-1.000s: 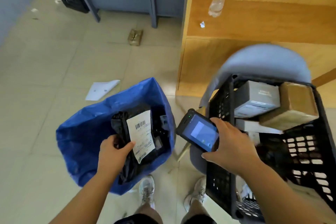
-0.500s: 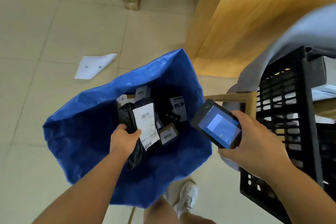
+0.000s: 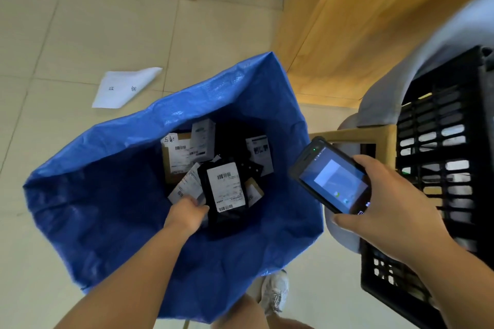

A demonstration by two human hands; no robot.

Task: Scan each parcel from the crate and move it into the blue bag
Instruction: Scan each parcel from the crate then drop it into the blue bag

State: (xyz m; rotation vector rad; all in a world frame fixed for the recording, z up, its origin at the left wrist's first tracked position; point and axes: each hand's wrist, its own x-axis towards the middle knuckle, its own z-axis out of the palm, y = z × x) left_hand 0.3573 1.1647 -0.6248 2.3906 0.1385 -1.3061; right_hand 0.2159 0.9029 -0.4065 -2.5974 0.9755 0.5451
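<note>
The left hand [image 3: 187,215] reaches deep into the blue bag [image 3: 112,195], its fingers closed on the lower left edge of a black parcel [image 3: 227,200] whose white label with barcodes faces up; the parcel lies low among the boxes and packets already heaped at the bottom, though whether it rests on them or hangs just above them cannot be told. The right hand [image 3: 385,211] grips a scanner [image 3: 331,176] outside the bag, just beside its right rim, with the lit screen tilted up and the thumb under its lower edge. The crate [image 3: 441,157] stands to the right, its contents out of sight from here. The main risk is that the soft bag wall folds in on the forearm as the arm comes out, so the rim drags along and the bag tips or collapses, making the next drop harder. The limp parcel could also catch on the fingers and come back up with the hand if the release is not clean. The scanner sits near the rim, held at one end only; a knock from the rising left arm could jar it loose. Nothing here shows whether this parcel's scan went through
</note>
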